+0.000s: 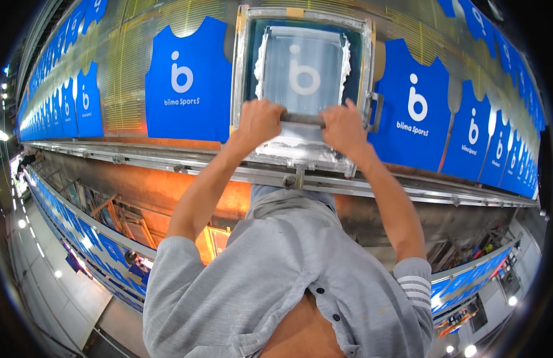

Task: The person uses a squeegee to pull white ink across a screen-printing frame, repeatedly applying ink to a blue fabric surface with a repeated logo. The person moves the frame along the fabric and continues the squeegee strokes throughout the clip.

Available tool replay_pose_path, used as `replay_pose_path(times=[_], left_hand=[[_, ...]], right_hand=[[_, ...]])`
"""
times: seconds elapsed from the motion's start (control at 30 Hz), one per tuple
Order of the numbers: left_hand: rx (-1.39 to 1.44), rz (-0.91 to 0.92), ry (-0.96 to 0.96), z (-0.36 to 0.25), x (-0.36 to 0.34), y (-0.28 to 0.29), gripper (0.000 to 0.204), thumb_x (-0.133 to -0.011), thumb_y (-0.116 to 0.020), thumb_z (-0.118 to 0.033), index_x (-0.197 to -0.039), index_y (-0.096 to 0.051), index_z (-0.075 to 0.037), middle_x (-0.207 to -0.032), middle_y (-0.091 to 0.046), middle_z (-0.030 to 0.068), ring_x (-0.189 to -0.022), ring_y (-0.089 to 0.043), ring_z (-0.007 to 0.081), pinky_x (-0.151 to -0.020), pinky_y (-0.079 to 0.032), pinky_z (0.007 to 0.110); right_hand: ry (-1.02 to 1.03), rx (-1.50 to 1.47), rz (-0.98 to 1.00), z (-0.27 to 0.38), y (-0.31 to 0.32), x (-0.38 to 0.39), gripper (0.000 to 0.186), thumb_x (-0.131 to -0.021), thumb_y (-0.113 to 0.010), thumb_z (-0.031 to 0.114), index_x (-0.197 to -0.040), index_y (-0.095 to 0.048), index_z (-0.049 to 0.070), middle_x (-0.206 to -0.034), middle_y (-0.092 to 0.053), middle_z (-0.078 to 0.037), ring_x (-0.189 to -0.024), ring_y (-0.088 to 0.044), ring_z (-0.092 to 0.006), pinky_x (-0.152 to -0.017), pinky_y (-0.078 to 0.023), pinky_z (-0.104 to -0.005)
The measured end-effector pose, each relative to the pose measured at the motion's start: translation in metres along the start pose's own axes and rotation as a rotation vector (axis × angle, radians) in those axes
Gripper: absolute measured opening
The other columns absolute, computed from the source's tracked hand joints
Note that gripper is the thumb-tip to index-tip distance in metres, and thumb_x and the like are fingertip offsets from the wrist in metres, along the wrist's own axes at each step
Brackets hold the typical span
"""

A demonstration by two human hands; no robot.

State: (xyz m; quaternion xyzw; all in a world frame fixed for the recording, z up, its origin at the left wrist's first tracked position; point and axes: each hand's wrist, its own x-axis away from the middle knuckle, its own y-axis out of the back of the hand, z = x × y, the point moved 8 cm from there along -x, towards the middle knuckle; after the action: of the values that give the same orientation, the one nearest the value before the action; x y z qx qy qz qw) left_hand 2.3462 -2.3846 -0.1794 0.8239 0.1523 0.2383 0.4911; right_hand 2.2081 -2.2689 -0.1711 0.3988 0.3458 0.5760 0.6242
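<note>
Both my hands are closed on a squeegee (303,119) that lies crosswise over a screen printing frame (240,74). My left hand (260,122) grips the squeegee's left end and my right hand (343,127) its right end. Beyond it, the frame's mesh (276,62) shows a pale round emblem, with thick white ink along both sides. More white ink (300,148) is smeared on the near part of the screen, between the squeegee and my body. The squeegee's lower edge is hidden. What lies under the screen shows only dimly.
Blue vest-shaped fabric panels (214,80) with white prints lie along the long table, including one right of the frame (433,101). A metal rail (402,188) runs along the near edge. A metal handle (377,112) juts from the frame's right side. Another table (112,253) with blue panels stands behind me.
</note>
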Motion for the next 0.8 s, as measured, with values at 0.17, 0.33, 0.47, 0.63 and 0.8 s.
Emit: replay_pose_path(times=[0.17,0.33,0.47,0.63,0.8], left_hand=[[-0.064,-0.058,0.011,0.03,-0.133,0.055,0.013,-0.072,-0.066,-0.012,-0.08,-0.076,-0.011,-0.078,-0.071,0.0186,-0.077,-0.071,0.0398,-0.068,-0.056,0.049],[-0.148,-0.01,0.042,0.054,-0.215,0.076,0.022,-0.07,-0.067,-0.013,-0.088,-0.079,-0.011,-0.083,-0.073,0.0177,-0.082,-0.072,0.0381,-0.072,-0.056,0.048],[-0.141,-0.084,0.016,0.06,-0.213,0.067,0.029,-0.068,-0.065,-0.01,-0.092,-0.081,-0.015,-0.08,-0.072,0.0158,-0.077,-0.07,0.0363,-0.067,-0.055,0.047],[-0.081,-0.064,0.01,0.047,-0.155,0.041,0.03,-0.069,-0.065,-0.007,-0.093,-0.081,-0.017,-0.078,-0.072,0.0139,-0.071,-0.069,0.0358,-0.064,-0.054,0.047],[0.037,-0.11,0.017,0.019,-0.062,0.015,0.03,-0.072,-0.064,-0.003,-0.094,-0.08,-0.017,-0.079,-0.073,0.0127,-0.073,-0.07,0.0356,-0.063,-0.054,0.045]], right_hand=[[-0.05,0.14,0.07,-0.071,0.041,-0.121,0.022,-0.075,-0.069,0.015,-0.095,-0.075,0.009,-0.098,-0.074,-0.013,-0.095,-0.069,-0.0344,-0.097,-0.048,-0.0527],[-0.097,0.163,0.18,-0.125,0.044,-0.2,0.03,-0.075,-0.076,0.018,-0.103,-0.076,0.007,-0.101,-0.074,-0.013,-0.096,-0.068,-0.0367,-0.089,-0.054,-0.0499],[-0.083,0.101,0.09,-0.126,0.036,-0.198,0.021,-0.074,-0.069,0.012,-0.094,-0.075,0.006,-0.099,-0.074,-0.014,-0.098,-0.068,-0.0367,-0.102,-0.046,-0.0541],[-0.053,0.093,0.065,-0.087,0.024,-0.141,0.016,-0.077,-0.067,0.009,-0.091,-0.074,0.01,-0.093,-0.071,-0.011,-0.098,-0.068,-0.0325,-0.112,-0.039,-0.058],[-0.028,0.054,0.04,-0.037,0.004,-0.063,0.012,-0.077,-0.065,0.007,-0.087,-0.072,0.01,-0.086,-0.066,-0.008,-0.093,-0.067,-0.0271,-0.115,-0.035,-0.0595]])
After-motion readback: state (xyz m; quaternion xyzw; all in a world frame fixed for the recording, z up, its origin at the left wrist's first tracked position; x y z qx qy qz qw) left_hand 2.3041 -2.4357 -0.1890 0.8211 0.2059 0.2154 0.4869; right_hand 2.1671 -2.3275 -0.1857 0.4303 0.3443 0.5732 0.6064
